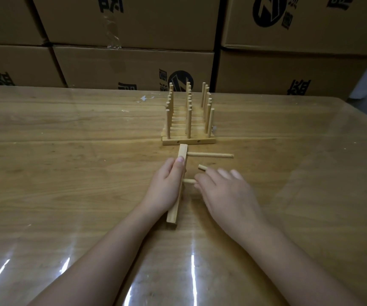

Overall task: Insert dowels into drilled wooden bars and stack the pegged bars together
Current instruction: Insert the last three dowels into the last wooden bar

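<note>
Pegging under way, item by item.

- Stack of pegged bars (pixel 188 141): finished rows, dowels upright, just beyond the fingertips of both hands. This part looks done.
- Bar (pixel 182 153): on the desk (pixel 67 151), clasped round its middle by the left hand (pixel 167 184), thumb on top. Its long axis runs away from the person, far end toward the stack.
- First dowel (pixel 210 155): seated near the bar's far end, beyond the right fingers (pixel 224 173), pointing right, crosswise to the bar.
- Second dowel (pixel 188 181): pinched between thumb and forefinger of the right hand (pixel 226 195), its tip at the bar's side. It seems not fully home.
- Third dowel (pixel 201 167): one end shows under the right fingers, apparently loose.
- Remaining, by my estimate: two pegs to seat, then stacking this bar.
- Cartons (pixel 133 67): behind the desk.
</note>
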A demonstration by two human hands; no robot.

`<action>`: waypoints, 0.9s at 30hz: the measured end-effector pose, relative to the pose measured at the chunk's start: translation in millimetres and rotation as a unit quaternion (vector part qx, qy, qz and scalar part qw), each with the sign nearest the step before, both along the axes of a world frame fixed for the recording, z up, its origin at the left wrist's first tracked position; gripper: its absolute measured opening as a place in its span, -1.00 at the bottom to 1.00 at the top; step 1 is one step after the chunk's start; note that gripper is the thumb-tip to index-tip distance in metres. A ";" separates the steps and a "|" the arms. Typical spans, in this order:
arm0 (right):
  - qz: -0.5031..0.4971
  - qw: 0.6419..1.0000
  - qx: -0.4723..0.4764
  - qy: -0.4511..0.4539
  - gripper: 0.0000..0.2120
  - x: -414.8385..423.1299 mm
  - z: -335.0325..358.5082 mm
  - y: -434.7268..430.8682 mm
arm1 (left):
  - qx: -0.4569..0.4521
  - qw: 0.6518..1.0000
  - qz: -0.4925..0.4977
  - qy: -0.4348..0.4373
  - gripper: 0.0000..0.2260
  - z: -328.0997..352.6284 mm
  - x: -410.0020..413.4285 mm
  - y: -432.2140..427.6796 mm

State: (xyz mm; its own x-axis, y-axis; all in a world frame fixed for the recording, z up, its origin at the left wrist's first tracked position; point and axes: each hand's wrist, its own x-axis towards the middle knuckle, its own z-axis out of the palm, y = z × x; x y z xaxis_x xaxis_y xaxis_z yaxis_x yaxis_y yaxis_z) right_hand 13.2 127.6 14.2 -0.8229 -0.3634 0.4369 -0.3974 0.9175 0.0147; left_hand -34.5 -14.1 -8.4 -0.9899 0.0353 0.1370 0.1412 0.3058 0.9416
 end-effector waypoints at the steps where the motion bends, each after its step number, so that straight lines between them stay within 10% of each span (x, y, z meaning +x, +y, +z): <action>1: -0.008 1.000 0.006 0.009 -0.65 0.1 -0.7 -3.3 | 0.013 1.000 -0.005 -0.009 -0.65 0.4 -1.4 -1.0; 18: 0.000 0.981 -0.147 -0.125 -0.76 -0.2 -8.2 -1.5 | -0.051 0.998 -0.032 0.034 -0.65 2.4 7.7 3.9; 27: -0.033 0.896 -0.294 -0.332 -0.68 -10.7 -5.0 3.3 | -0.089 0.994 -0.043 0.036 -0.67 5.9 10.7 5.0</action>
